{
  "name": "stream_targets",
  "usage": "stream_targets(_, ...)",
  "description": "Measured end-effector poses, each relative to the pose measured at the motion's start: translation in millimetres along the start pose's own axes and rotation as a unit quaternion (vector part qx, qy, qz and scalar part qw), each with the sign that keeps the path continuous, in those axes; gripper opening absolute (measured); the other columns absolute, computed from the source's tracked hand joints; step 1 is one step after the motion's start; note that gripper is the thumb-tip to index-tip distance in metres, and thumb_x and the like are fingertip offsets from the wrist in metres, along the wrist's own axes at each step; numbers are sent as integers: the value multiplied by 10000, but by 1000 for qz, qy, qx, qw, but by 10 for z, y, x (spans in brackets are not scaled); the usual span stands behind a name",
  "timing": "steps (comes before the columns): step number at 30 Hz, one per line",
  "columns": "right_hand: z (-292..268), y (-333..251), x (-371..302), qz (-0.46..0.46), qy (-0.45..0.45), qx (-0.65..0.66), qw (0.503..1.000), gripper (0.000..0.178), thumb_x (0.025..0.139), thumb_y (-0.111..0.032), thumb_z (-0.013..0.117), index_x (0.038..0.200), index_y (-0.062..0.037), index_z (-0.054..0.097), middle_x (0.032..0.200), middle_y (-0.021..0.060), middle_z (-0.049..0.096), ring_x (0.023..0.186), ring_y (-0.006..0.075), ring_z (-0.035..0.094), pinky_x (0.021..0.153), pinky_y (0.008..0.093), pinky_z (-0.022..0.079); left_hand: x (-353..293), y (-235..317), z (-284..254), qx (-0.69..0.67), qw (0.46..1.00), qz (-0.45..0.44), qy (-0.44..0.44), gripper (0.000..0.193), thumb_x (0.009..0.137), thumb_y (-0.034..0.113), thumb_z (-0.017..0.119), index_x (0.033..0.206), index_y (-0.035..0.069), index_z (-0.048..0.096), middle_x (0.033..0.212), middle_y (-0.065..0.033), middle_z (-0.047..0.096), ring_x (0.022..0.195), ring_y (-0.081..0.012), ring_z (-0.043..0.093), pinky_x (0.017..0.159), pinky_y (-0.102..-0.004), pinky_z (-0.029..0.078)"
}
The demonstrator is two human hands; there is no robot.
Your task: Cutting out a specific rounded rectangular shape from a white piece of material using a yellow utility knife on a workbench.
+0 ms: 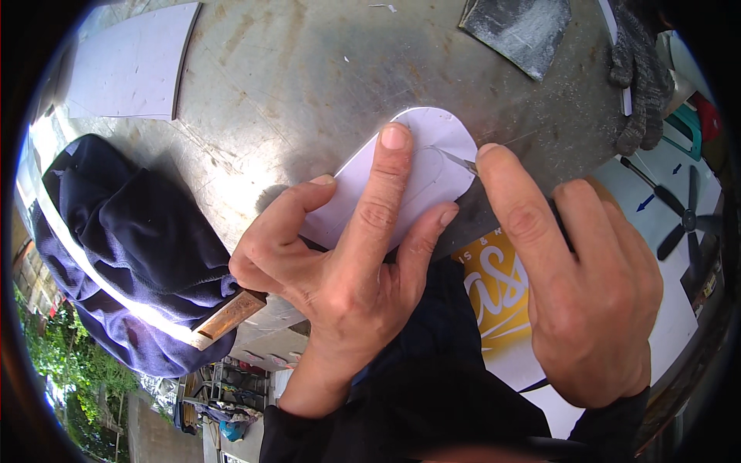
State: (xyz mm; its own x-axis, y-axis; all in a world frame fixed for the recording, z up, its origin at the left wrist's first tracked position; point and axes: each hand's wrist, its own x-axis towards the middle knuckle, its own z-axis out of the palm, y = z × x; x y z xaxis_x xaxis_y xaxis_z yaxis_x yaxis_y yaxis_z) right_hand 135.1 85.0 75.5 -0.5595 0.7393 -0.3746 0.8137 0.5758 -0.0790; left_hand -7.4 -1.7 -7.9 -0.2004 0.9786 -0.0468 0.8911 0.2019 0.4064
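A white, flat piece with a rounded end [438, 127] lies near the table's edge, with thin curved lines marked on its face. My left hand [347, 255] grips it, the index finger pressed flat across the top and the thumb against its lower right side. In my right hand [575, 285] is a slim knife with a pointed blade [460, 161]. Its tip touches the white piece by the curved line, and my index finger extends along the tool toward the blade. Most of the handle is hidden by my fingers.
A dark blue cloth garment [139, 231] lies at the left beside a small wooden block [230, 318]. A white sheet [127, 65] is at the far left. At the far right are a dusty dark square [521, 31], a grey knit glove [641, 85] and a black fan-bladed part [689, 221].
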Motion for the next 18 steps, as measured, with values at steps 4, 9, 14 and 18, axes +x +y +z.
stream_targets(4,-11,-2,6,-3,-6,-4,1000,490,802,-61,661,1288,-100,706,791,57,487,680,224,551,583,346,474,-9,-4,9,-8,1000,-2,6,700,686,491,906,1319,244,738,1079,-67,473,1055,-249,386,902,-347,325)
stream_targets(9,-14,-4,7,7,-11,4,1000,482,816,-57,656,1294,-98,704,793,61,484,688,228,552,591,348,475,-2,-6,8,-9,1000,1,3,695,689,490,906,1316,242,740,1079,-69,469,1059,-250,384,901,-348,326)
stream_targets(14,-15,1,5,3,-8,5,1000,475,824,-60,656,1295,-93,702,795,63,486,700,235,560,603,357,481,0,-6,3,-14,1000,1,2,687,694,494,904,1314,247,741,1085,-77,466,1063,-256,379,900,-344,328)
stream_targets(18,5,-7,0,3,1,11,1000,468,829,-56,658,1293,-93,702,805,65,501,718,243,573,618,362,490,-11,-8,5,-14,1000,-1,3,687,695,495,903,1316,251,740,1089,-79,461,1065,-260,375,899,-342,330)
